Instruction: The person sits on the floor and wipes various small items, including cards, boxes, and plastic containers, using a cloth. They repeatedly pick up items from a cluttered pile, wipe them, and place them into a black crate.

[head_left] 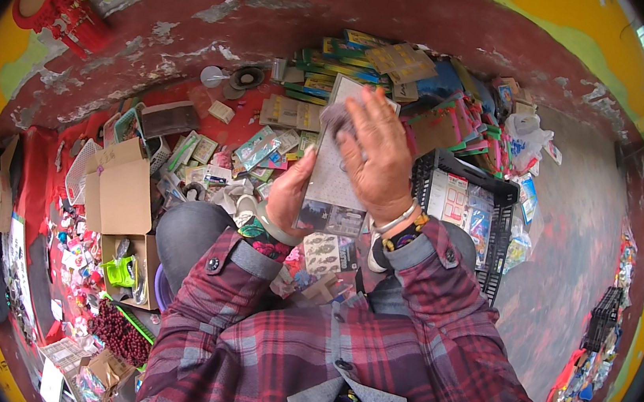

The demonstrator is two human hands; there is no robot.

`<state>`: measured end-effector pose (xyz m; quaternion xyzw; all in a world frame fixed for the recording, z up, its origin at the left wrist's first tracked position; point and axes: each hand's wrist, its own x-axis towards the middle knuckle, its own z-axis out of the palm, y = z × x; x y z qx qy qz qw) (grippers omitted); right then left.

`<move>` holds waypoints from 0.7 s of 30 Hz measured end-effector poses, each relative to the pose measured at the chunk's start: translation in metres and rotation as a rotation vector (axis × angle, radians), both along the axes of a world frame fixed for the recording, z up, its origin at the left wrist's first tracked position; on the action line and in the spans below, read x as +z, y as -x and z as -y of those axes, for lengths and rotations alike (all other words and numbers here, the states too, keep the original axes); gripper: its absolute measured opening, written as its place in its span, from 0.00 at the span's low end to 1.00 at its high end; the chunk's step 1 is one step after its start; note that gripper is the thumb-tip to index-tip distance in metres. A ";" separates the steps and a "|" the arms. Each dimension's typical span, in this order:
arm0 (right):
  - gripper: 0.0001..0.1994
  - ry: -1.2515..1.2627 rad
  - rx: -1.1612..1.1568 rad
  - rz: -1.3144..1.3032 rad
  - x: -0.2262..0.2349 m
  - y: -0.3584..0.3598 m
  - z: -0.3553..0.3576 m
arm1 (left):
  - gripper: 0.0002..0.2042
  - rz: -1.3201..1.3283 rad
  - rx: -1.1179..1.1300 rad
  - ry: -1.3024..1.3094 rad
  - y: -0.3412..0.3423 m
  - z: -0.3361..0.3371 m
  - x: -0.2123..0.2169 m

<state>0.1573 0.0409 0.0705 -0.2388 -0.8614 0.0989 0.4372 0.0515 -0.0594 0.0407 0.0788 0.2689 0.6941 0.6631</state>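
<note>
My left hand (pixel 289 195) is closed on the left edge of a flat, clear-covered packet (pixel 333 177) with a pale dotted sheet and a dark picture strip at its lower end. The packet is held up in front of me, tilted. My right hand (pixel 381 156) lies over its upper part, with a crumpled greyish-purple cloth (pixel 336 120) under the fingers and against the packet. The right fingers are slightly blurred. Below the packet, between my knees, lies a sheet with grey oval shapes (pixel 321 253).
A black plastic crate (pixel 504 192) with flat packets stands by my right knee. Boxes are stacked along the wall. An open cardboard box (pixel 121 190) with a bright green item is at the left. Small goods cover the red cloth, and dark red beads (pixel 119 333) lie lower left.
</note>
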 end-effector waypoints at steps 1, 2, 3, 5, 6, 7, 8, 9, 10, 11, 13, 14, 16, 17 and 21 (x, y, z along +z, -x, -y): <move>0.19 0.060 -0.006 -0.032 -0.001 -0.001 -0.005 | 0.26 0.013 -0.050 -0.085 -0.001 0.000 -0.003; 0.19 0.119 -0.011 -0.065 -0.002 -0.002 -0.009 | 0.27 0.027 -0.098 -0.170 -0.003 0.000 -0.005; 0.19 0.180 -0.013 -0.099 -0.005 -0.003 -0.010 | 0.28 0.039 -0.144 -0.253 -0.004 -0.001 -0.001; 0.19 0.178 0.009 -0.098 -0.010 0.000 -0.005 | 0.34 0.120 -0.088 -0.303 -0.006 -0.008 0.011; 0.19 0.182 0.040 -0.094 -0.012 0.004 0.003 | 0.35 0.177 -0.057 -0.326 -0.003 -0.012 0.011; 0.19 0.181 0.062 -0.083 -0.014 0.005 0.011 | 0.36 0.242 -0.032 -0.353 -0.003 -0.016 0.013; 0.21 0.163 0.136 -0.016 -0.025 0.007 0.019 | 0.35 0.080 0.195 -0.121 -0.009 -0.013 0.019; 0.21 0.189 0.197 0.016 -0.022 0.009 0.031 | 0.34 0.142 0.171 -0.124 -0.004 -0.012 0.013; 0.21 0.213 0.254 0.048 -0.017 0.009 0.043 | 0.34 0.205 0.143 -0.128 0.005 -0.009 -0.001; 0.21 0.238 0.311 0.080 -0.013 0.010 0.048 | 0.33 0.268 0.114 -0.132 0.013 -0.007 -0.013; 0.22 0.195 0.305 0.108 -0.017 0.012 0.044 | 0.32 0.249 0.075 -0.231 0.014 -0.007 -0.011; 0.22 0.155 0.281 0.134 -0.014 0.013 0.036 | 0.31 0.164 0.154 -0.154 0.009 -0.008 -0.008; 0.21 0.089 0.217 0.140 -0.014 0.014 0.020 | 0.29 0.017 0.203 -0.079 -0.001 -0.009 0.003; 0.21 0.069 0.169 0.149 -0.013 0.014 0.014 | 0.28 0.061 0.094 -0.099 -0.003 -0.007 0.000; 0.18 0.030 0.030 0.123 -0.009 0.012 -0.001 | 0.24 0.095 -0.136 -0.118 -0.007 -0.004 -0.013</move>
